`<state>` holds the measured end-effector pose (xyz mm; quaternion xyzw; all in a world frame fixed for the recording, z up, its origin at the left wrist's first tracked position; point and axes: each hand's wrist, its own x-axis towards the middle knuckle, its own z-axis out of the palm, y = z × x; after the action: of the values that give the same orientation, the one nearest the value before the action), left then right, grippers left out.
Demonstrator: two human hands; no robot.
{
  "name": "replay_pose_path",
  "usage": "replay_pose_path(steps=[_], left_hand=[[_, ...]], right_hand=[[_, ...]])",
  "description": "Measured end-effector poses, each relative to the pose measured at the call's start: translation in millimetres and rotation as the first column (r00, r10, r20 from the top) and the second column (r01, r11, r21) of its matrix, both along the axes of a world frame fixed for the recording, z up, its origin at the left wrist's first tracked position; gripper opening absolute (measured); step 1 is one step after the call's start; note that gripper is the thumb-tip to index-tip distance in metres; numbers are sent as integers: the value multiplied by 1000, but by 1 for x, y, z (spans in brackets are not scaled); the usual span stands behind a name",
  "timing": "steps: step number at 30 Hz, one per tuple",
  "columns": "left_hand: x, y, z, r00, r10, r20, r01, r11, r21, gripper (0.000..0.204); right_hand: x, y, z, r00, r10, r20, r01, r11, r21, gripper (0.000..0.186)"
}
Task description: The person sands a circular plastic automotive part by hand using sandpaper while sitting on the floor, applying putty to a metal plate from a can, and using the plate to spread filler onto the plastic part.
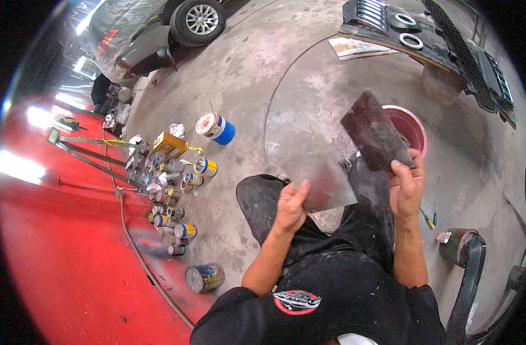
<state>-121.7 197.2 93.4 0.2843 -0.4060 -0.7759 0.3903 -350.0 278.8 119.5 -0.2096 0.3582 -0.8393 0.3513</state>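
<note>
My left hand [291,206] grips a thin, pale grey rectangular sheet [327,185] by its near left edge, thumb on top. The sheet looks partly see-through, and its far part is blurred. In my right hand [406,187] is a dark brownish rectangular sheet [373,129], pinched at its near corner between thumb and fingers. It is tilted up, and its surface looks smudged. Both sheets are held apart from each other above my knees. Behind the dark sheet stands a red bucket [419,129], partly hidden by it.
Several paint cans [186,230] crowd the red wall [61,230] at left, with a blue-and-white can [222,133] farther out. A plastic-covered car [142,52] stands far left. Car parts [412,40] lie on a table at far right. A screwdriver [428,222] and dark can [458,246] are nearer.
</note>
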Motion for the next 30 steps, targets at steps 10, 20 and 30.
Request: replay_pose_path(steps=[10, 20, 30], left_hand=[[31, -1, 2, 932, 350, -95, -336, 932, 133, 33], [14, -13, 6, 883, 441, 162, -416, 894, -167, 51], [-24, 11, 13, 943, -34, 330, 105, 974, -199, 28]], right_hand=[[-11, -20, -14, 972, -24, -233, 79, 970, 231, 36], [-16, -23, -41, 955, 199, -220, -90, 901, 424, 30], [6, 14, -3, 808, 567, -160, -384, 713, 587, 25]])
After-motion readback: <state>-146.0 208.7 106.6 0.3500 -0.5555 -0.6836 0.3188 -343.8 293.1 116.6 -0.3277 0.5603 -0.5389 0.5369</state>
